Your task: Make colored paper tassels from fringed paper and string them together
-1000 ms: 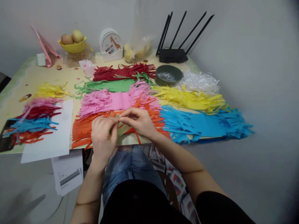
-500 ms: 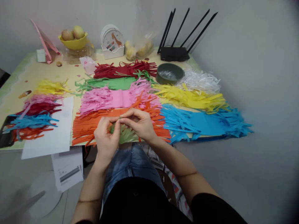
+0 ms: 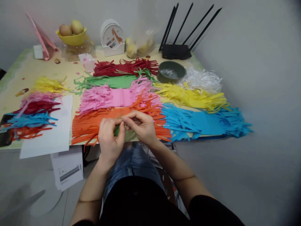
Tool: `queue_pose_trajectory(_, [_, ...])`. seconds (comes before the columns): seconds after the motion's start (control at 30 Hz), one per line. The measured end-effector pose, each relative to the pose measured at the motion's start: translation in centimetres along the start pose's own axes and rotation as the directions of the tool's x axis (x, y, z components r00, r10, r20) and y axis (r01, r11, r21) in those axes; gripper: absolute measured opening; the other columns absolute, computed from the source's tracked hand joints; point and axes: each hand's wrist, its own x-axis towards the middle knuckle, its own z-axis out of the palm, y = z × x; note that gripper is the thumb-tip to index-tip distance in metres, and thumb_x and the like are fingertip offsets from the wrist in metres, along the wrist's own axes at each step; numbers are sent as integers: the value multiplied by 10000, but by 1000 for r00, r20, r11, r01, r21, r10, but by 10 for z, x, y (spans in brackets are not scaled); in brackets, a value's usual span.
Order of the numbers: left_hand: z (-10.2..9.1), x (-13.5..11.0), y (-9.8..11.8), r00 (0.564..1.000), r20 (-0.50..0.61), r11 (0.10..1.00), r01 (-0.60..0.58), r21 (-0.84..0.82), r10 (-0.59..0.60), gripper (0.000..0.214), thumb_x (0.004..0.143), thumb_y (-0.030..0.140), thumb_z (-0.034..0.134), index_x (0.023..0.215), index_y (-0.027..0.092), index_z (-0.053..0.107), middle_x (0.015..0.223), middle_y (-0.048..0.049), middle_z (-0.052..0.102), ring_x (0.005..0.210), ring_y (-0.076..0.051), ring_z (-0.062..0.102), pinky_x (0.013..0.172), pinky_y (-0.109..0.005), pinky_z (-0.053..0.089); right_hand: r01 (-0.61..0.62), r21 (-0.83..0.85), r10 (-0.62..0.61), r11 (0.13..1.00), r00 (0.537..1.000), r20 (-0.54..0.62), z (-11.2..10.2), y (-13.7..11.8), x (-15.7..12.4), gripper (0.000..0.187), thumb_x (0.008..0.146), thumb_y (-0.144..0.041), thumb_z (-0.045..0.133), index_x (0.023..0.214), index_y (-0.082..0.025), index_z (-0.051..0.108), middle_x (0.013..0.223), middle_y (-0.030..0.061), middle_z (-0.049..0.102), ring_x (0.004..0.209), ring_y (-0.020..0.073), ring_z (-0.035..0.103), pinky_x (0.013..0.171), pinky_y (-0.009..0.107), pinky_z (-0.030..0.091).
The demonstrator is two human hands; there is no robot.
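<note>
My left hand (image 3: 110,139) and my right hand (image 3: 139,127) meet at the table's near edge, both pinched on a green fringed paper piece (image 3: 128,135) that shows between and below the fingers. The fingers are closed round it; most of the piece is hidden by my hands. Just behind my hands lies an orange fringed paper sheet (image 3: 94,124). A pink fringed sheet (image 3: 117,98) lies beyond it, and a blue fringed sheet (image 3: 202,122) to the right.
Green (image 3: 110,82), red (image 3: 124,67) and yellow (image 3: 192,97) fringed sheets cover the table middle. A dark bowl (image 3: 171,71), white shreds (image 3: 202,80), a router (image 3: 176,51), a fruit bowl (image 3: 71,34) stand behind. Mixed fringe bundles (image 3: 33,110) and white paper (image 3: 51,131) lie left.
Both hands stayed together at the table edge and drew slightly nearer to me, turning the green piece. The view shifted a little upward.
</note>
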Motion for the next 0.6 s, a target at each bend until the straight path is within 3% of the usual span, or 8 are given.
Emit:
queue_pose_trajectory(0.13, [0, -1, -5, 985, 54, 973, 171, -153, -165, 116, 918, 284, 658, 854, 193, 689, 805, -20, 709, 762, -153, 650, 715, -268, 493, 20, -24, -19, 1000, 999, 26, -3, 3, -1, 285, 826, -501, 760, 859, -218, 747, 786, 29, 727, 538, 113, 604, 538, 271, 539])
queue_pose_trajectory(0.3, [-1, -4, -11, 939, 97, 858, 342, -382, -331, 121, 871, 301, 724, 860, 181, 724, 822, -27, 734, 774, -146, 693, 747, -255, 543, 23, -97, -14, 995, 996, 93, -7, 0, 0, 206, 850, -419, 746, 885, -218, 772, 830, 33, 746, 553, 106, 608, 567, 264, 535])
queue_pose_trajectory(0.47, [-3, -7, -14, 930, 105, 814, 361, -456, -353, 142, 842, 312, 762, 858, 179, 713, 834, -37, 738, 795, -155, 717, 762, -264, 573, 25, -111, -15, 993, 996, 91, -4, -2, 1, 157, 841, -364, 744, 868, -212, 772, 819, 32, 759, 620, 115, 631, 593, 248, 515])
queue_pose_trajectory(0.6, [-4, -7, -13, 955, 55, 875, 288, -390, -290, 77, 852, 255, 746, 833, 185, 718, 807, -19, 722, 775, -135, 694, 746, -244, 545, 17, -138, 1, 990, 991, 131, -4, -4, 1, 203, 847, -390, 724, 902, -201, 772, 778, 28, 739, 608, 113, 603, 571, 240, 486])
